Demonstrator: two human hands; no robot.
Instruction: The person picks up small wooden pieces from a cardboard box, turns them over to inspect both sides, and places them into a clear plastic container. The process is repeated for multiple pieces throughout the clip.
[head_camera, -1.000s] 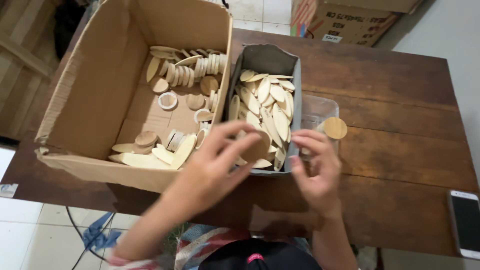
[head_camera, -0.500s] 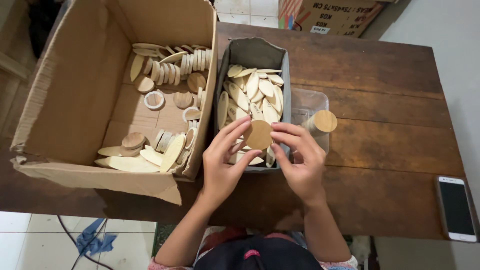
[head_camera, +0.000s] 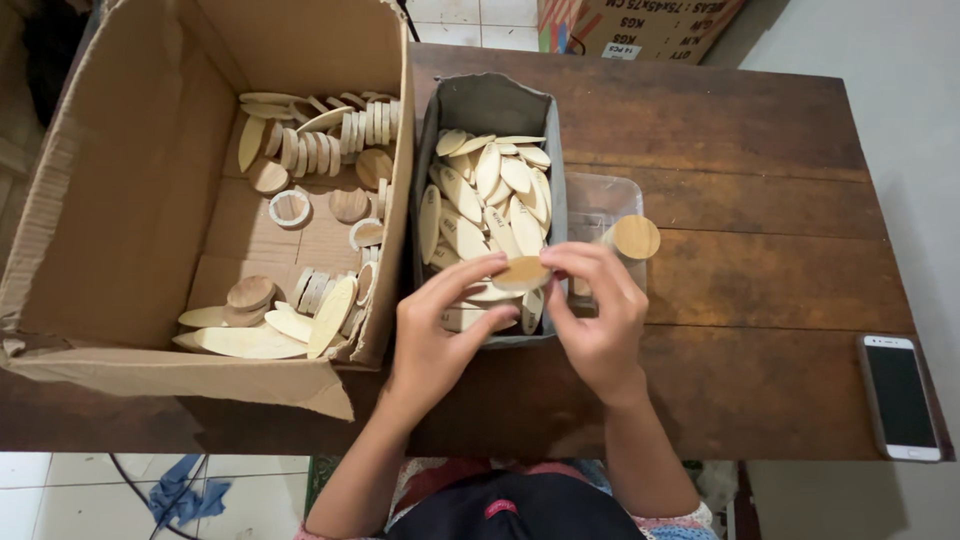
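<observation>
Two hands, the left hand (head_camera: 435, 325) and the right hand (head_camera: 600, 320), meet on one round wooden disc (head_camera: 522, 272). On the one wooden counter (head_camera: 760, 150) stand two open containers of wooden pieces, a large cardboard box (head_camera: 130, 200) and a narrow grey box (head_camera: 490, 105), plus one clear plastic tub (head_camera: 600, 200) with one round wooden lid (head_camera: 636, 237). One white smartphone (head_camera: 900, 397) lies near the counter's right edge, and the oval wooden pieces (head_camera: 485, 185) are too many and too overlapped to count.

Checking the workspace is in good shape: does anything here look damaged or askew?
Yes: the large cardboard box is worn. Its near front wall is bent and sagging outward, with a torn, crumpled corner at the lower left. The grey box of oval wooden pieces stands straight.
</observation>
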